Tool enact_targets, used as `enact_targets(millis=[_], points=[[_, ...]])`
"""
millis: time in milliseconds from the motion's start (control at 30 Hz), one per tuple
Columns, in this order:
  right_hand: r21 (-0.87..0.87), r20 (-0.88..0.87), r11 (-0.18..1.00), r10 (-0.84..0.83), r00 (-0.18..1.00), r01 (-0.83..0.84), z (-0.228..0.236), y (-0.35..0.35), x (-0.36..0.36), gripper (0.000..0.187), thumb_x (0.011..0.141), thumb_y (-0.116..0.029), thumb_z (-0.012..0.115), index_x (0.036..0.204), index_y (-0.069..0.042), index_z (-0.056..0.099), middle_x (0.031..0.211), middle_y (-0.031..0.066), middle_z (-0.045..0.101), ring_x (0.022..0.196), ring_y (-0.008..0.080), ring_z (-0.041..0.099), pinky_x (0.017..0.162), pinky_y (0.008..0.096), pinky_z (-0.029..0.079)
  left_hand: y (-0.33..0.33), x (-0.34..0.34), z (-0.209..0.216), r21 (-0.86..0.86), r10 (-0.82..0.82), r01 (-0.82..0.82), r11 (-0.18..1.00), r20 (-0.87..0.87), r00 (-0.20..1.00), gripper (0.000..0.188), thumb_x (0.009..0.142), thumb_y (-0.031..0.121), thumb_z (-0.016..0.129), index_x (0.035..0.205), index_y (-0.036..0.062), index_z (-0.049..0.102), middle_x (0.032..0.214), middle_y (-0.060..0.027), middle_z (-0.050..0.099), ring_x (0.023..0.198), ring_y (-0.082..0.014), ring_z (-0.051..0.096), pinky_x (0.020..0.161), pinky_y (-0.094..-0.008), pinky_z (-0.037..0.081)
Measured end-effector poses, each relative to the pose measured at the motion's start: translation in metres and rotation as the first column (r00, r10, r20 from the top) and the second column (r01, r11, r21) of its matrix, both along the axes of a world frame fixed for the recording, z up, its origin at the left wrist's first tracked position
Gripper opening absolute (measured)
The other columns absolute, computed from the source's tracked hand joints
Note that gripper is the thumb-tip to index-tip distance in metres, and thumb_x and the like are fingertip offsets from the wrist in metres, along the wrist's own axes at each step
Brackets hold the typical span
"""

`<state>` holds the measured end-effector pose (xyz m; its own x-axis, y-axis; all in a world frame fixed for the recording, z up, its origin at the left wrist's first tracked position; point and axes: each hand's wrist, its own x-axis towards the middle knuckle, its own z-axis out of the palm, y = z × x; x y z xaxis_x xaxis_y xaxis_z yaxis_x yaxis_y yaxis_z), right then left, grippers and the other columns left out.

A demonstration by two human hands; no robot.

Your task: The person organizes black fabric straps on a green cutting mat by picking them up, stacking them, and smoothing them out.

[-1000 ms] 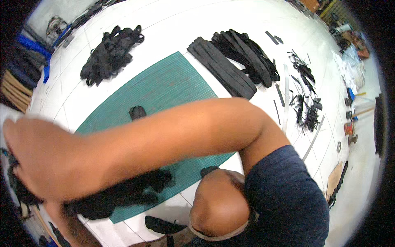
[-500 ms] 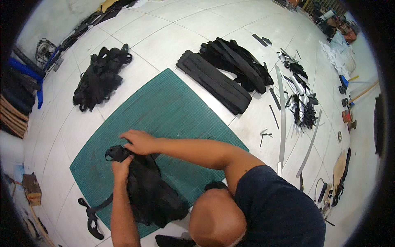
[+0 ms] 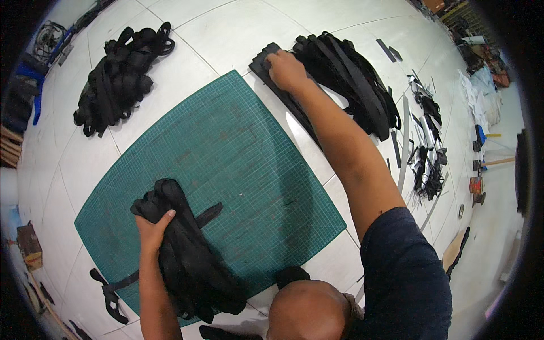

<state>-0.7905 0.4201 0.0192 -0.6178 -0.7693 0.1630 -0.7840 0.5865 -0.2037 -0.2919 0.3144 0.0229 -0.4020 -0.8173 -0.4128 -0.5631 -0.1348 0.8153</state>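
My left hand [image 3: 152, 231] is closed around the upper end of a thick bundle of black fabric straps [image 3: 190, 266]. The bundle lies on the near left part of a green cutting mat [image 3: 226, 136]. One loose strap end [image 3: 210, 215] sticks out to its right, and another strap trails off the mat's left edge into a small loop [image 3: 113, 303]. Far off at the right, my right hand [image 3: 286, 71] grips the far end of a flat stack of black strips [image 3: 265, 63] on the floor. Its fingertips are partly hidden, and the forearm covers much of the stack.
Beside that stack lies a second pile of black straps [image 3: 345, 79]. Another heap of looped black straps [image 3: 116, 79] rests on the tiled floor at the far left. Black and silver scraps [image 3: 425, 164] are scattered at the right, with a long-handled tool [image 3: 497, 162] near the right wall.
My right hand has left the bundle by my left hand and reached far right onto the stack of strips. My left hand keeps hold of the bundle. The view has shifted.
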Motion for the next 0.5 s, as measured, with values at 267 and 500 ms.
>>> enact_targets(millis=[267, 500], points=[[0.386, -0.143, 0.919, 0.146, 0.979, -0.081, -0.002, -0.048, -0.011, 0.041, 0.087, -0.01, 0.055, 0.126, -0.018, 0.062, 0.132, 0.0141, 0.052, 0.124, 0.0343, 0.049, 0.1, 0.0463, 0.048, -0.015, 0.026, 0.012, 0.064, 0.066, -0.075, 0.995, 0.127, 0.99, 0.103, 0.078, 0.04, 0.08, 0.15, -0.0015, 0.019, 0.142, -0.0292, 0.04, 0.128, -0.0402, 0.046, 0.106, -0.0462, 0.04], [0.146, -0.102, 0.969, 0.213, 0.972, -0.198, 0.016, 0.001, -0.038, 0.037, 0.079, -0.017, 0.068, 0.114, -0.01, 0.06, 0.111, 0.0157, 0.063, 0.105, 0.0369, 0.061, 0.089, 0.0456, 0.051, -0.035, 0.04, 0.007, 0.191, 0.224, -0.223, 0.956, 0.021, 0.974, 0.1, 0.085, 0.067, 0.055, 0.151, -0.0011, 0.023, 0.15, -0.0248, 0.035, 0.138, -0.0383, 0.036, 0.114, -0.0435, 0.028]])
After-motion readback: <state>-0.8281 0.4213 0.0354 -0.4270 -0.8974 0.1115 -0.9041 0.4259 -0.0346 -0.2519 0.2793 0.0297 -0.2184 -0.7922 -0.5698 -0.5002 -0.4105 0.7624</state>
